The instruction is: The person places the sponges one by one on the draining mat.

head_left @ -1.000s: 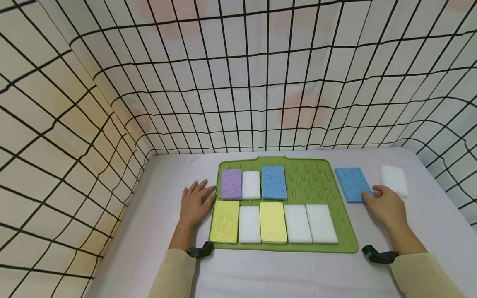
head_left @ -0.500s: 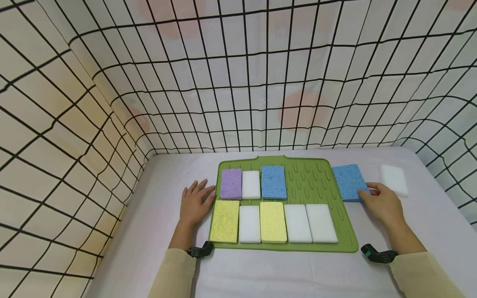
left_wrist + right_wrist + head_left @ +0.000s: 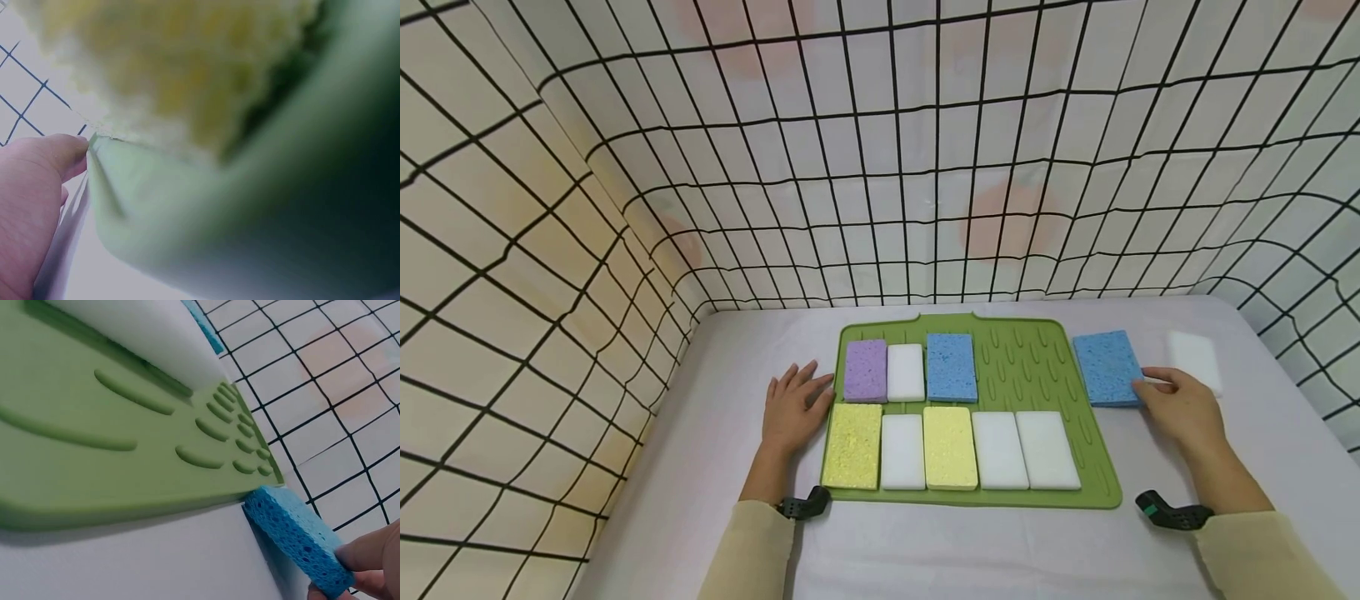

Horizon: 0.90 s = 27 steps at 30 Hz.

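Observation:
My right hand (image 3: pixel 1183 408) pinches the near right corner of a blue sponge (image 3: pixel 1107 368), just off the right edge of a green ridged mat (image 3: pixel 1093 467). In the right wrist view the thumb and fingers hold one end of this blue sponge (image 3: pixel 300 540), while its other end meets the mat's rim. My left hand (image 3: pixel 793 408) rests with fingers spread on the table, fingertips at the mat's left edge. Close beside it on the mat lies a coarse yellow sponge (image 3: pixel 853 446), large and blurred in the left wrist view. The left thumb (image 3: pixel 69 153) is at the mat's rim there.
The mat's back row has a purple sponge (image 3: pixel 866 371), a small white block (image 3: pixel 906 372) and another blue sponge (image 3: pixel 951 367). In front are a paler yellow sponge (image 3: pixel 951 447) and several white blocks (image 3: pixel 999 450). One white block (image 3: pixel 1195 360) lies beyond my right hand. Grid-patterned cloth (image 3: pixel 880 167) surrounds the table.
The blue sponge in my right hand moved left to the mat's edge and turned slightly, then shifted back a little to the right. My left hand stays put.

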Tool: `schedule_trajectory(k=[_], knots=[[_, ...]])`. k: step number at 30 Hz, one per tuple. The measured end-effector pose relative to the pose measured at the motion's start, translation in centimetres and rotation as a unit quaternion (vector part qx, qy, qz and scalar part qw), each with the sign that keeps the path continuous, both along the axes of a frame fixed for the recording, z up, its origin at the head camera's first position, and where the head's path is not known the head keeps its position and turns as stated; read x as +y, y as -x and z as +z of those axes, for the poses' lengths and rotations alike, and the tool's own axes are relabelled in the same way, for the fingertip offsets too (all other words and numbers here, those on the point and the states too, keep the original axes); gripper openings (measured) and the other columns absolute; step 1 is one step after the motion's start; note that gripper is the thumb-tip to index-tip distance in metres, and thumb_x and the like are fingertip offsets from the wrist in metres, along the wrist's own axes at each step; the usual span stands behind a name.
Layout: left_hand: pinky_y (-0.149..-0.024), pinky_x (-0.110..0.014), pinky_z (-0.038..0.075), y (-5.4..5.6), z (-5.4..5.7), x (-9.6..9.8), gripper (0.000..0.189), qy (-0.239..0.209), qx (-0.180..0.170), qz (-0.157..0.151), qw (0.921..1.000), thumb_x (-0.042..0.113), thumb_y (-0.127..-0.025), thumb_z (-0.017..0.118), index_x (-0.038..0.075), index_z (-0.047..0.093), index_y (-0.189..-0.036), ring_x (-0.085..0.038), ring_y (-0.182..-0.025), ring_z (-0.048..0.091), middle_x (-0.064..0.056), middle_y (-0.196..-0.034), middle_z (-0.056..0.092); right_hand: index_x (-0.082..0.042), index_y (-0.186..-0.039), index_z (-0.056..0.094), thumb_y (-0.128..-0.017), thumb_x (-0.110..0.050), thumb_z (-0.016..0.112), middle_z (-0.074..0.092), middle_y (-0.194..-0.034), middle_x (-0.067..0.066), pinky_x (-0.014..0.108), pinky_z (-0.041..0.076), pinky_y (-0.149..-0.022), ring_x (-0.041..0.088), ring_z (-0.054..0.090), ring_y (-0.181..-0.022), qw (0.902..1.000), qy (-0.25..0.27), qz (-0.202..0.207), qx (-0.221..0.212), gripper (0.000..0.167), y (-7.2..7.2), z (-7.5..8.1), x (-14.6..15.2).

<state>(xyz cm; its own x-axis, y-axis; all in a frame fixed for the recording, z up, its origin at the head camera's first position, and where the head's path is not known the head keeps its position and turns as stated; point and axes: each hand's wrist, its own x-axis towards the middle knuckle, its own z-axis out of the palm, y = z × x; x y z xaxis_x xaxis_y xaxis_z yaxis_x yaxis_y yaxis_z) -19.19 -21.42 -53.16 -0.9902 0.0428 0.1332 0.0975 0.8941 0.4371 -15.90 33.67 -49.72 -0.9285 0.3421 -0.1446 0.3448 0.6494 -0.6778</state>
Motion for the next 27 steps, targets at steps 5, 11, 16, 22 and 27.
schedule_trajectory(k=[5,11,16,22,27], knots=[[-0.129,-0.061,0.011,0.0,0.0,0.0,0.041,0.0,0.0,0.0,1.0,0.043,-0.103,0.054,0.026,0.067,-0.137,-0.034,-0.156,0.029,-0.003,-0.161,0.046,0.004,-0.146,0.05,-0.104,-0.037,0.052,0.062,-0.129,0.029,0.014,0.051,-0.057,-0.005,0.054,-0.074,0.9987,0.037,-0.033,0.013,0.059,0.0,0.0,-0.2],[-0.129,-0.061,0.011,0.0,0.0,0.0,0.041,0.003,0.0,0.0,1.0,0.044,-0.103,0.053,0.026,0.067,-0.137,-0.034,-0.156,0.029,-0.003,-0.161,0.045,0.006,-0.147,0.047,-0.103,-0.034,0.056,0.064,-0.09,-0.016,0.015,0.057,-0.061,-0.008,0.061,-0.068,0.9917,0.117,-0.035,0.041,0.06,-0.1,0.4,-0.9],[-0.129,-0.061,0.011,0.0,0.0,0.0,0.04,0.0,0.0,-0.002,1.0,0.044,-0.103,0.053,0.026,0.067,-0.137,-0.034,-0.156,0.029,-0.003,-0.161,0.046,0.006,-0.148,0.046,-0.102,-0.035,0.06,0.058,-0.081,-0.029,0.017,0.06,-0.066,-0.003,0.067,-0.072,0.9842,0.171,-0.005,0.047,0.063,0.0,1.0,-2.4],[-0.129,-0.061,0.011,0.0,0.0,-0.1,0.04,0.001,-0.001,-0.003,1.0,0.044,-0.103,0.053,0.026,0.067,-0.137,-0.034,-0.156,0.029,-0.003,-0.161,0.045,0.004,-0.149,0.045,-0.103,-0.035,0.061,0.062,-0.092,-0.017,0.02,0.062,-0.071,0.0,0.069,-0.077,0.9811,0.187,0.036,0.036,0.063,0.6,1.7,-4.6],[-0.129,-0.062,0.012,0.0,0.0,-0.1,0.04,0.003,0.001,-0.003,1.0,0.043,-0.103,0.053,0.026,0.067,-0.137,-0.035,-0.156,0.029,-0.003,-0.161,0.046,0.003,-0.149,0.046,-0.102,-0.039,0.062,0.066,-0.111,0.004,0.023,0.063,-0.075,0.003,0.07,-0.079,0.9798,0.184,0.074,0.026,0.065,1.0,2.0,-6.5]])
